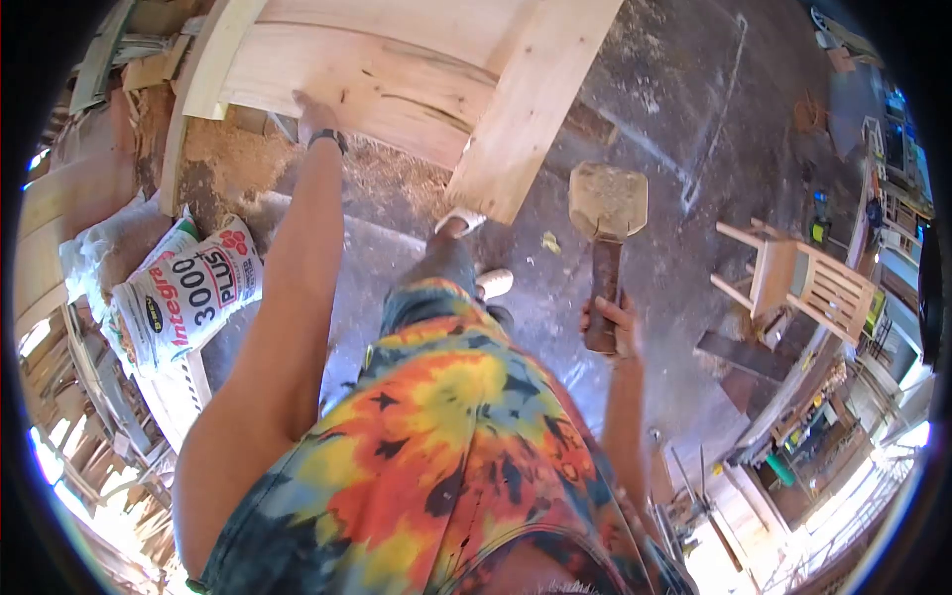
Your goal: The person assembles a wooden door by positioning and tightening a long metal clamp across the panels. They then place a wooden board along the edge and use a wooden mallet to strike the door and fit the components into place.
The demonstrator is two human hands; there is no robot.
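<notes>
My right hand (617, 327) is closed around the dark handle of a wooden mallet (608, 203), whose pale, worn head points away from me. The mallet is held out to my right, apart from the wood. At the upper left, my left hand (316, 117) grips the near edge of a pale wooden panel (327, 74); its fingers show only in part. A wide plank (535, 109) runs along the panel's right side, and a narrower upright board (220, 59) runs along its left. Dark knots and streaks mark the panel's grain.
A printed white sack (188, 288) stands at the left, near stacked wood. Sawdust (233, 159) covers the floor beneath the panel. A wooden chair (808, 283) is to the right, with a dark board (739, 357) close by. My shoes (494, 284) are below the plank's end.
</notes>
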